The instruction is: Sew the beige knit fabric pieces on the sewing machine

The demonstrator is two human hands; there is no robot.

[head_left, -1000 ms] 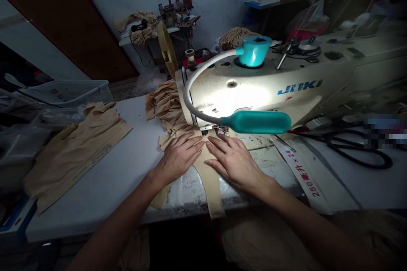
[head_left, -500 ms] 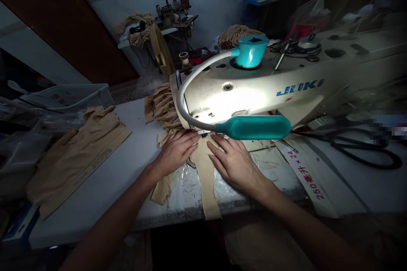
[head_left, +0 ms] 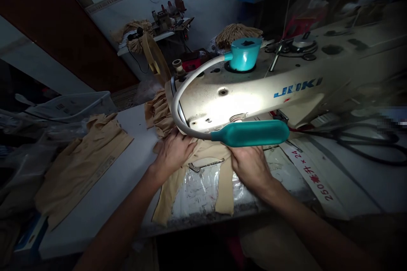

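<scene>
The person's left hand [head_left: 173, 156] lies on the beige knit fabric [head_left: 210, 150] just in front of the JUKI sewing machine [head_left: 222, 97], with its fingers [head_left: 181, 144] close together and slightly bent; the right hand [head_left: 249, 167] is on the same fabric, but the teal lamp [head_left: 249, 133] hides its fingers, so I cannot tell if they pinch. The fabric lies over a clear plastic sheet [head_left: 197, 194] on the counter [head_left: 136, 152], and two long strips of it hang toward the person, while a folded beige garment [head_left: 82, 165] lies to the left.
</scene>
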